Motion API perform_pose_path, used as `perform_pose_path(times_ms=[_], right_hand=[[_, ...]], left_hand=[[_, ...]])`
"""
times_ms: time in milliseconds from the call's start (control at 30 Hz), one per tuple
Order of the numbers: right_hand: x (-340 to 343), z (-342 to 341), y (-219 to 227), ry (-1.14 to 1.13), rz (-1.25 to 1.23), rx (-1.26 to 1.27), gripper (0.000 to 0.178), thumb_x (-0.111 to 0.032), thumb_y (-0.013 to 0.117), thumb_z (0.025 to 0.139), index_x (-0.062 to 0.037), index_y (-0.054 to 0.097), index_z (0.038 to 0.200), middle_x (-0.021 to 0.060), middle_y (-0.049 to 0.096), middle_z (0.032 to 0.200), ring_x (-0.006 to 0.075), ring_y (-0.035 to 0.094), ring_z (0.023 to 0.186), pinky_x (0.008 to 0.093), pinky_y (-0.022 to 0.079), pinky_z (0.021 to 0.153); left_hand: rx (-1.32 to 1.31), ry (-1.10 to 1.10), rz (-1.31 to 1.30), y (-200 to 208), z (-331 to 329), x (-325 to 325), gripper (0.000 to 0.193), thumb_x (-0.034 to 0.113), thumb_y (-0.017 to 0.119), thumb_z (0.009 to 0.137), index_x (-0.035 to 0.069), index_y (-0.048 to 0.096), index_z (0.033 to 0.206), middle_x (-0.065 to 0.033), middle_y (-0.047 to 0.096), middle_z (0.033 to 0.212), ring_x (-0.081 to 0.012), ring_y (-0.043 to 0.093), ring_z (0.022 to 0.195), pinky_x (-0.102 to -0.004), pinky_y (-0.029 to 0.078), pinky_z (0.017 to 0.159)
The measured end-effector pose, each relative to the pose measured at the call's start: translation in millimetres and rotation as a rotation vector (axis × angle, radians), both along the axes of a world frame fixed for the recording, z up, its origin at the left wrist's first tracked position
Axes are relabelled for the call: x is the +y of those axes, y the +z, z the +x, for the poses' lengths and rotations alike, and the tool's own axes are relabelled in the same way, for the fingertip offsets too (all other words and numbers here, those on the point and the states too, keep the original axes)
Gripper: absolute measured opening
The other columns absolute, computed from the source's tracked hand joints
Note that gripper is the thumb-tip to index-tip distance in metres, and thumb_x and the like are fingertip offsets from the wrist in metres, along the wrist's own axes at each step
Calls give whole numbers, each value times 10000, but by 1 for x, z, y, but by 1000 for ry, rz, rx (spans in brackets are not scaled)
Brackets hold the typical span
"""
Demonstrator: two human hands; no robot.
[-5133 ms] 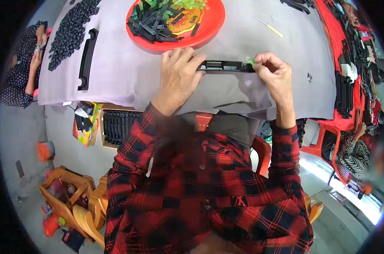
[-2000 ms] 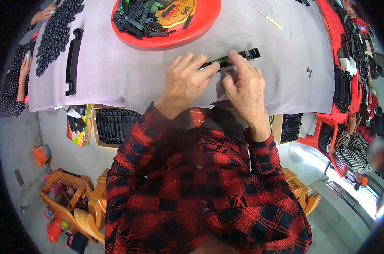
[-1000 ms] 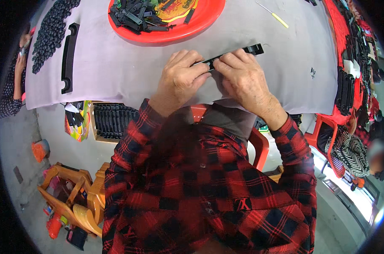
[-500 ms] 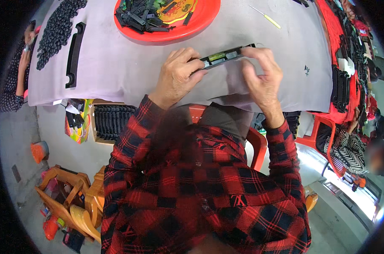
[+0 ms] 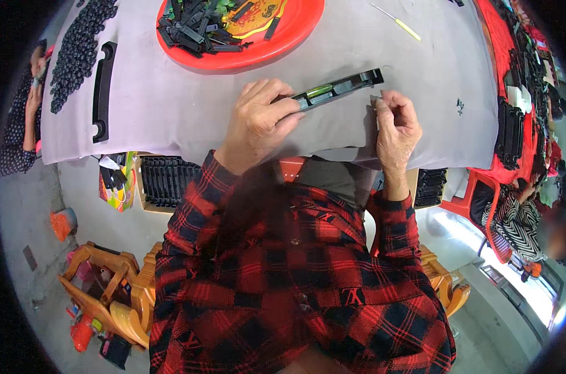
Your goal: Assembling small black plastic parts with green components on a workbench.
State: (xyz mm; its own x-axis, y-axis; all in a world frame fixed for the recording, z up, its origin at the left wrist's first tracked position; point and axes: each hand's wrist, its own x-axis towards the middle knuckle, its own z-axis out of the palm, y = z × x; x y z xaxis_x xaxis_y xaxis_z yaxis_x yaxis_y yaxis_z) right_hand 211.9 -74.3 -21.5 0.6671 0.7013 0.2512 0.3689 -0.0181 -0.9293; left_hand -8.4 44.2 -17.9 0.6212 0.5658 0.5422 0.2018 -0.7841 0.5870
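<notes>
A long, narrow black plastic housing [image 5: 350,83] with a yellow-green tube set in its open side slants up to the right above the table. My left hand [image 5: 261,121] is closed around its left end, fingers and thumb pinching it. The housing's right end is free. Below that end, apart from it, my right hand [image 5: 400,128] has its thumb and fingers drawn together. Something small and dark shows at those fingertips, too small to name. Beyond the hands, a red plastic basin [image 5: 295,45] holds many small black plastic parts [image 5: 198,28].
On the cloth-covered table [image 5: 202,103] lie a heap of small black pieces [image 5: 80,53], a black bar [image 5: 103,90], a yellow-handled screwdriver [image 5: 407,29] and tiny dark bits [image 5: 460,106]. A box of black parts [image 5: 164,181] stands below the edge. Other people sit at both sides.
My right hand has come away from the housing's right end and moved down and right, its fingers drawing together. My left hand keeps its hold on the housing.
</notes>
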Motion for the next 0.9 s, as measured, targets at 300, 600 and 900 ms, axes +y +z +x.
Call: perform_pose_path(times_ms=[300,600,900], right_hand=[[15,-7,29,22,12,-283,141,59,703,793,-20,676,906,27,631,815,139,553,761,274,462,707],[44,2,55,410,-301,-678,165,-146,709,741,-110,720,902,49,626,835,261,528,788,387,461,719],[53,0,51,549,-534,-464,184,-203,670,748,-94,718,889,90,640,834,283,575,776,420,483,732]], left_hand=[[-6,-57,-36,1,-3,4,181,54,796,666,60,657,782,-49,628,896,-252,605,815,-373,455,734],[-42,-101,-73,8,-3,5,214,52,771,684,70,625,841,-38,606,891,-242,612,831,-367,444,750],[94,-112,-2,17,6,-1,260,120,786,724,91,695,966,-49,636,956,-265,615,858,-386,476,748]])
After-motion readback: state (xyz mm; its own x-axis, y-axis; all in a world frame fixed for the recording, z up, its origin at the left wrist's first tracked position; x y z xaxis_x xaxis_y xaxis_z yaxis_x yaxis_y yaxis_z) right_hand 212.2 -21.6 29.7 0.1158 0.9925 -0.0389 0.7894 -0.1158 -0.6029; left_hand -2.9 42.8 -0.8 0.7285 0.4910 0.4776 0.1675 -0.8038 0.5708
